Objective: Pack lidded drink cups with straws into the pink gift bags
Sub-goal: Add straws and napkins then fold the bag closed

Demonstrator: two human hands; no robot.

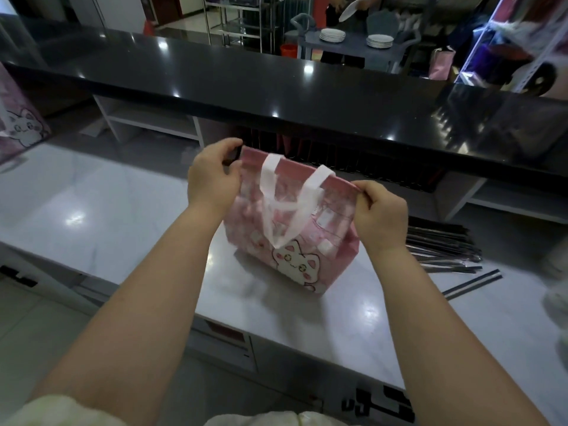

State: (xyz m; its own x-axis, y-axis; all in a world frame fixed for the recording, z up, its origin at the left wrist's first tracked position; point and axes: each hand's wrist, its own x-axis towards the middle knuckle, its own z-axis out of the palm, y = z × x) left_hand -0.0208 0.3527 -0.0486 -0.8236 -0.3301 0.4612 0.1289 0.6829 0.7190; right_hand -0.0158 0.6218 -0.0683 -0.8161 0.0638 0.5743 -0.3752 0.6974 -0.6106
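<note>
On the white counter [92,216], near its middle, a pink bag [307,256] with a cartoon cat stands upright, its white handles flopped over the near face. Both bare forearms reach forward from six o'clock, spread apart, with the wrists about level with the bag's top edge. The left hand [212,179] sits at the bag's ten o'clock corner and the right hand [381,213] at its two o'clock corner. The bag's mouth looks pressed flat, so nothing inside can be seen. A second pink bag [18,124] at nine o'clock is cut off by the frame. A pale shape [556,299] at three o'clock is too blurred to name. Each hand pinches the top hem between thumb and curled fingers. Dark straws [439,244] lie heaped at the bag's three o'clock.
</note>
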